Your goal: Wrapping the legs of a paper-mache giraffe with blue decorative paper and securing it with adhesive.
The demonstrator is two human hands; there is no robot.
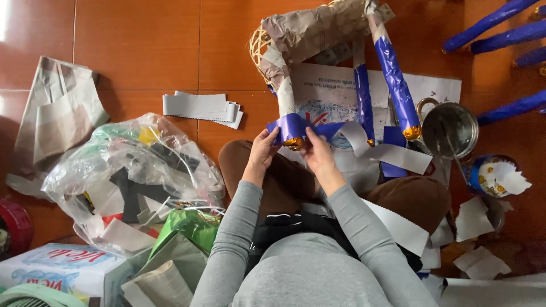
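Note:
My left hand [263, 149] and my right hand [316, 149] both grip a strip of blue paper [296, 125] that wraps around the lower end of a newspaper-covered leg [284, 91] of a small overturned stool. A gold band [294, 142] shows at that leg's tip, between my fingers. The strip's white-backed tail [392, 153] trails off to the right. Two other legs [396, 85] of the stool wear blue paper with gold tips. I sit on the floor with my knees under the stool.
A clear plastic bag [136, 170] of scraps lies at left, with folded newspaper [57, 113] beyond it. Cut white strips [202, 107] rest on the orange tiles. A metal pot [450, 129] and a small tub [489, 173] stand at right. Blue-wrapped legs [500, 34] show top right.

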